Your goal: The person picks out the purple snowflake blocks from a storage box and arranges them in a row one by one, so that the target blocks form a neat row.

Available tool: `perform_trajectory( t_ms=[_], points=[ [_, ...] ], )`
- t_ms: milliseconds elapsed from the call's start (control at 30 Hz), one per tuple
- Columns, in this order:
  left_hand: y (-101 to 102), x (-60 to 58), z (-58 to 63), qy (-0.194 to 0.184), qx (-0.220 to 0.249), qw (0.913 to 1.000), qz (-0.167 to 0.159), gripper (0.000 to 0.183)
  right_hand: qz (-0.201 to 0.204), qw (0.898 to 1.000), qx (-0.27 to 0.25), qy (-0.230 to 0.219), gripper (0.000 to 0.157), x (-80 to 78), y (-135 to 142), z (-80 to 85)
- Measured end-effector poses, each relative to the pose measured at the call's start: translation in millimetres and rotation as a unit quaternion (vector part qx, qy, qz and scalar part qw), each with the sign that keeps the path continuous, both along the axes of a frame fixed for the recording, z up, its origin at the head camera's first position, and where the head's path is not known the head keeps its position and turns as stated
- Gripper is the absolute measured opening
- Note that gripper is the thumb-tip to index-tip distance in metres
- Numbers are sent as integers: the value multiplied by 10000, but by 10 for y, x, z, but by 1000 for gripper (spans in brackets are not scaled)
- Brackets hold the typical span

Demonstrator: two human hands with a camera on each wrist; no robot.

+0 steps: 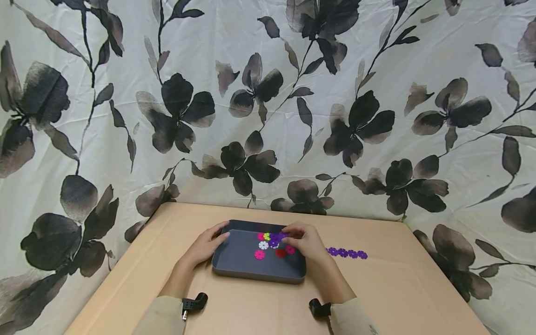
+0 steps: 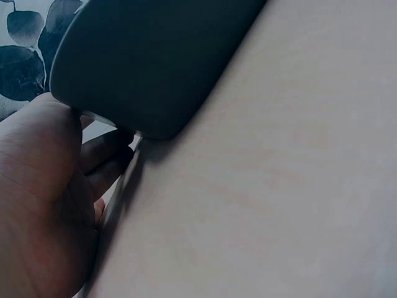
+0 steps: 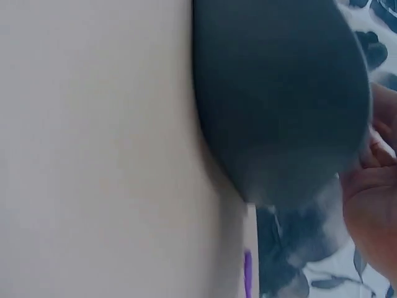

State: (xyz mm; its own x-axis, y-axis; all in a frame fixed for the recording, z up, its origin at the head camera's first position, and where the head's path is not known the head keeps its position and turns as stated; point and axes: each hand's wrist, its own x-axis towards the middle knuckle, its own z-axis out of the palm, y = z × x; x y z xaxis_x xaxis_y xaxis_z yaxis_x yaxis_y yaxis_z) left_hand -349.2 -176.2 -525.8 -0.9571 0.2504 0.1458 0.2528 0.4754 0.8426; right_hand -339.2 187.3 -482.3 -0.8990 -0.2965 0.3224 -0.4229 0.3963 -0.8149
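Observation:
A dark grey tray (image 1: pixel 238 256) lies on the table with several small flower-shaped pieces in it, among them a pink one (image 1: pixel 259 254), a white one (image 1: pixel 263 244) and a red one (image 1: pixel 280 253). My left hand (image 1: pixel 204 245) holds the tray's left side, thumb at the rim and fingers along the outer wall, as the left wrist view also shows. Over the tray's right part, my right hand (image 1: pixel 307 241) pinches a purple flower piece (image 1: pixel 283 235) between thumb and forefinger. In the right wrist view, the tray wall (image 3: pixel 279 105) hides those fingertips.
On the table (image 1: pixel 398 288), right of the tray, lies a row of purple flower pieces (image 1: pixel 343 252) joined end to end. A floral cloth (image 1: pixel 234 121) hangs behind the table. A black strap device (image 1: pixel 195 303) sits on each wrist.

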Motion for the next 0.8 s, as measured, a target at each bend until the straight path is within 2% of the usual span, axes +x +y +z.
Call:
perform_trajectory(
  t_ms=[133,267,367,567,800],
  points=[
    [3,2,10,15,-38,10000,11,60,-313,9990,-333,-4,23,5,203,74],
    [4,8,13,33,-49,10000,15,58,-484,9974,-496,191,25,18,442,130],
    [2,9,10,30,-26,10000,11,59,-697,9958,-504,299,25,45,623,170],
    [-5,7,4,53,-4,10000,-31,63,-1189,9913,-542,182,29,96,947,217],
    [1,8,10,14,38,10000,-62,64,-1316,9905,-376,160,31,126,1261,191]
  ],
)
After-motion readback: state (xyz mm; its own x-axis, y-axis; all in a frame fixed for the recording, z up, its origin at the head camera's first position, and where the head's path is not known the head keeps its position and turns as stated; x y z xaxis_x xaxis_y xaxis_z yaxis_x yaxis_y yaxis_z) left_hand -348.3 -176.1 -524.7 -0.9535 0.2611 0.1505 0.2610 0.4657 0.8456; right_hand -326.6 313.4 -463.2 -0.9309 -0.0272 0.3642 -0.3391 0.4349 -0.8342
